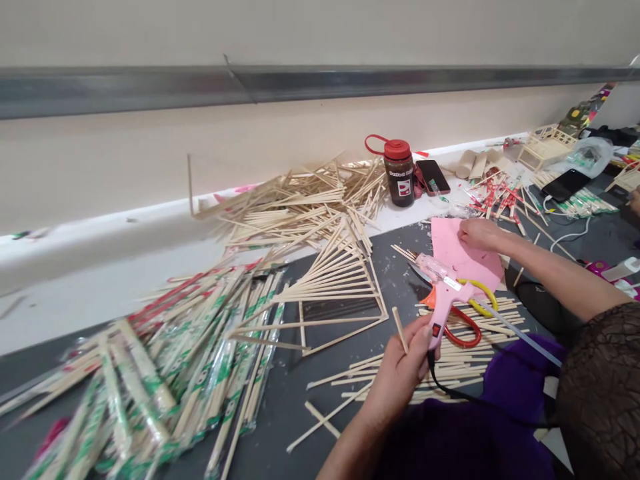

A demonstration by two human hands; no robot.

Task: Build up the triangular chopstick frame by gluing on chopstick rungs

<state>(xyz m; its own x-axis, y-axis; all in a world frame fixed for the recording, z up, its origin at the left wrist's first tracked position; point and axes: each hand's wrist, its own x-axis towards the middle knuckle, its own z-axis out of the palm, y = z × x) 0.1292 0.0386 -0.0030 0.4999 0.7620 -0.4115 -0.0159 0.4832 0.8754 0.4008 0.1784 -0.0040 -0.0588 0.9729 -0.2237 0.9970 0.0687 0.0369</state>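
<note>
My left hand (406,360) is closed round the handle of a pink glue gun (443,287) and also holds a short wooden stick (400,330) upright between its fingers. The gun's nozzle points up and left, over scissors (463,330) with red and yellow handles. My right hand (477,235) rests at the top of a pink sheet (453,243), its fingers curled in; whether it grips anything is too small to tell. Left of the gun stands a frame of glued sticks (345,321) with a fanned row of sticks on top.
Wrapped chopsticks (190,360) cover the left of the dark table. Loose sticks (320,200) are heaped behind the frame, near a red-lidded bottle (400,177) and a phone (433,178). More sticks lie below the scissors. A cord hangs from the gun.
</note>
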